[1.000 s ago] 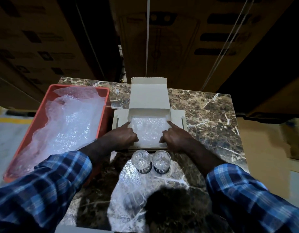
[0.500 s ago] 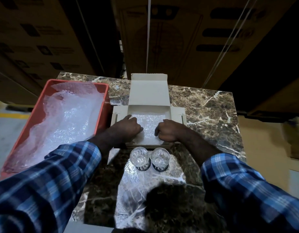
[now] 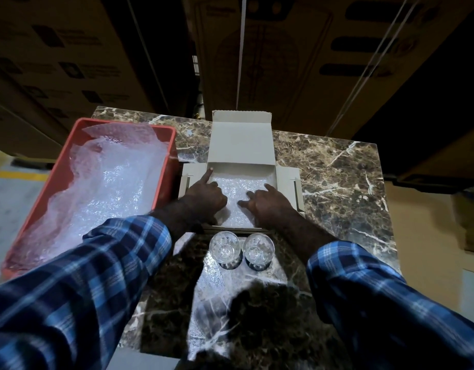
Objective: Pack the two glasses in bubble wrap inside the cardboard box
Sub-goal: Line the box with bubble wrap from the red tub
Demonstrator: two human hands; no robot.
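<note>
Pressing bubble wrap flat inside open cardboard box on marble worktop: left hand forefinger out, right hand fingers spread, seemingly gripping nothing. Two glasses upright just before box, unwrapped.

Bare brown marble tabletop lies free right of the open white cardboard box; the orange plastic crate crowds its left, two clear glasses its near edge.

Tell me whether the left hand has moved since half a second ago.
Yes. The left hand now stretches its forefinger to the far left corner of the cardboard box; before, it lay curled nearer the box's near edge, on the bubble wrap.
</note>
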